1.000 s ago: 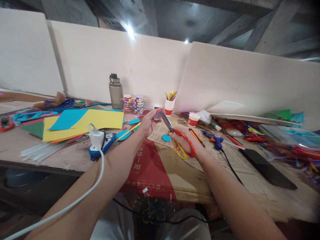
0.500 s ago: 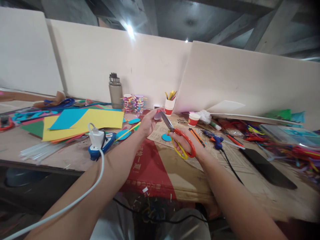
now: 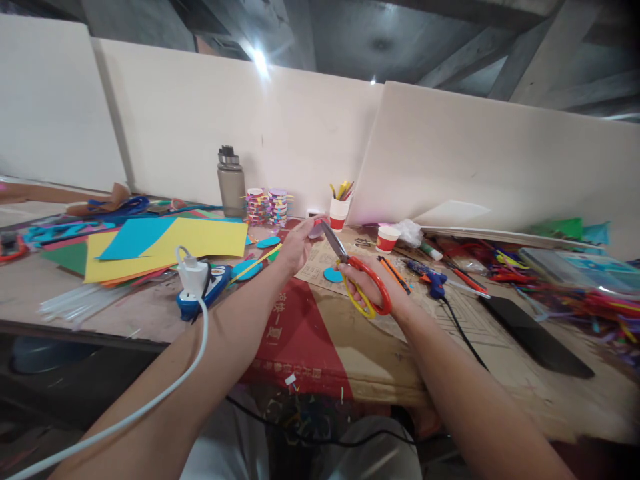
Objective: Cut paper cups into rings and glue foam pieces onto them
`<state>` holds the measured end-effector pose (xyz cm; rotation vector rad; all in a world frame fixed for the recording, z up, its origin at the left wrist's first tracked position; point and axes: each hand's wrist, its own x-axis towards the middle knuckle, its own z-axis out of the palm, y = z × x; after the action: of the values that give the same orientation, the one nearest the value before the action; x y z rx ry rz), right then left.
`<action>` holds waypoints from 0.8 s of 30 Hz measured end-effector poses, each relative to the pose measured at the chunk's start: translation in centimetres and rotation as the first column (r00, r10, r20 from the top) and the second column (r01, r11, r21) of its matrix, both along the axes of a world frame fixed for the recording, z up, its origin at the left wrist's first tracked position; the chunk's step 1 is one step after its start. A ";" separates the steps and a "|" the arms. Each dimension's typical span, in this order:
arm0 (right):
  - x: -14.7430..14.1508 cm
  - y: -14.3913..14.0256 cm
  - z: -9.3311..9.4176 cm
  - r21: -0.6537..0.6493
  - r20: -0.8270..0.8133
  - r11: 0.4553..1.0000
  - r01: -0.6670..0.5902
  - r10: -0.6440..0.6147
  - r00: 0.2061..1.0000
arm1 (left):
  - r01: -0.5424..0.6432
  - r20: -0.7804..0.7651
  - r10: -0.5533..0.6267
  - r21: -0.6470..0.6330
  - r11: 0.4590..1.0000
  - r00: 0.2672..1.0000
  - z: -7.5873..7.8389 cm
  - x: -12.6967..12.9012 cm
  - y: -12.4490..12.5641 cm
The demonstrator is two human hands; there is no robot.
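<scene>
Honestly, barely anything's shifted over the last second, so I'd read it as slow, careful snipping. Left hand, 12 o'clock from the seat, pinches a small pinkish piece right by the blade tips; right hand, toward 1, grips the red-and-yellow scissors. Can't tell whether the blades are parted. Around that: coloured sheets at 10, white plug at 11, its white cable crossing the left forearm (possible snag), blue disc beneath the scissors, glue gun at 1, black slab at 2.
</scene>
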<state>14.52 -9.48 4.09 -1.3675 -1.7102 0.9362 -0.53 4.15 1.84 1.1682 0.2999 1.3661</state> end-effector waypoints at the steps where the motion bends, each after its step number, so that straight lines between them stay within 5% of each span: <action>1: 0.0 0.0 0.0 0.002 -0.005 1.000 -0.002 0.002 1.000 | -0.002 0.001 0.002 0.002 1.000 1.000 0.0 0.0 0.0; 24: -0.6 -0.3 0.5 -0.038 -0.049 0.999 0.033 -0.035 0.998 | 0.042 0.003 -0.042 0.039 0.998 0.999 -0.2 0.1 0.0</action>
<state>13.95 -9.82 4.57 -1.3819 -1.6358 0.9790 -0.39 4.17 1.66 1.1976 0.2457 1.3422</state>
